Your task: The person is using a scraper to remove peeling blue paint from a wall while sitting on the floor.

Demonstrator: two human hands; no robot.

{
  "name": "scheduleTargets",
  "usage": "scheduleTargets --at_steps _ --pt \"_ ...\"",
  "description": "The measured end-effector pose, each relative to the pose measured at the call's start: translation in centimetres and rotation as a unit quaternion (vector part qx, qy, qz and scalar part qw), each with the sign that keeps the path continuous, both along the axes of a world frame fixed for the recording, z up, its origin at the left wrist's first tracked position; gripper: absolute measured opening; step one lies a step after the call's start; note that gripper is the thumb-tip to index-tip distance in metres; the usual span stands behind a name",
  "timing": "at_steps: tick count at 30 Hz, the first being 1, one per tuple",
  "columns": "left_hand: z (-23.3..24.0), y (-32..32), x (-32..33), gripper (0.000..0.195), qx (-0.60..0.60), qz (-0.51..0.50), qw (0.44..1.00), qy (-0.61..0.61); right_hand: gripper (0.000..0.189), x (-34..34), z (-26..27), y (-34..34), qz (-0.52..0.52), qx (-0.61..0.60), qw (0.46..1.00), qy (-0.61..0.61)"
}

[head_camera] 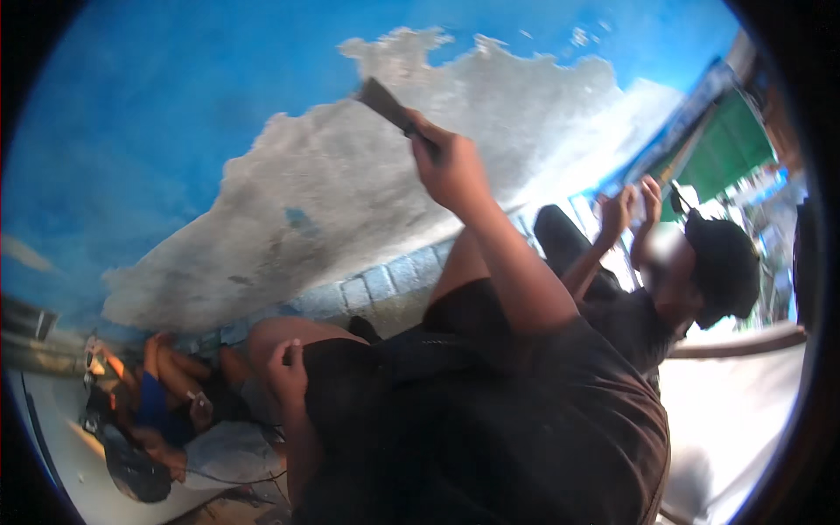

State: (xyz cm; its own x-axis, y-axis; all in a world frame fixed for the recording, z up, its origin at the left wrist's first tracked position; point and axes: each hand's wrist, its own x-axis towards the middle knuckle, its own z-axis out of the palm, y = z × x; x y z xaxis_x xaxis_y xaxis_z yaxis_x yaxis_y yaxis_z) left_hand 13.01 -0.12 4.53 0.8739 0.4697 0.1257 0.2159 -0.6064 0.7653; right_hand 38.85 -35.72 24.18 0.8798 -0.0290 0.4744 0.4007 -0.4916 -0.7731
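My right hand [453, 164] grips the handle of a putty knife [384, 105], raised in front of the wall. The knife's wide dark blade points up and to the left. Its tip appears close to the ragged border between the blue paint [164, 118] and a large bare grey patch [367, 170]; I cannot tell whether it touches. Low on the left, my left hand [287, 373] rests by my bent knee, its fingers loosely curled and a gap beside the thumb. I see nothing held in it.
To the right sits a person in dark clothes [630, 321] with both hands raised. Several limbs and a dark-haired head [134, 462] of people crowd the lower left. Pale blue blocks [380, 282] line the wall's base. A green panel [735, 144] stands at upper right.
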Motion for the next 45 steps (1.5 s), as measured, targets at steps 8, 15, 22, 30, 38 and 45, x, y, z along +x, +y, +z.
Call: scheduleTargets --at_steps 8,15,22,30,38,45 --pt "1.3 -0.8 -0.5 0.026 -0.005 0.003 1.000 -0.009 0.037 -1.2 0.0 -0.6 0.006 0.024 0.999 -0.032" --pt "2.1 -1.0 0.3 0.029 0.024 -0.003 1.000 0.002 0.039 -2.1 -1.1 -0.9 0.009 0.026 0.998 -0.064" --pt "1.2 -0.8 -0.4 0.032 -0.004 -0.009 1.000 0.006 0.040 -2.4 1.4 -0.5 0.005 0.005 1.000 -0.024" --pt "2.0 -1.0 -1.2 0.035 -0.017 0.010 1.000 0.018 0.040 -1.5 3.1 -0.8 0.006 -0.075 0.997 0.004" --pt "1.7 -1.1 -0.5 0.035 0.014 0.011 0.999 0.028 0.038 -1.5 4.2 -1.0 -0.013 -0.085 0.996 -0.029" --pt "1.8 -1.6 -0.6 0.043 0.063 0.028 0.995 0.067 0.038 -0.7 3.6 -0.6 -0.025 -0.152 0.987 -0.045"
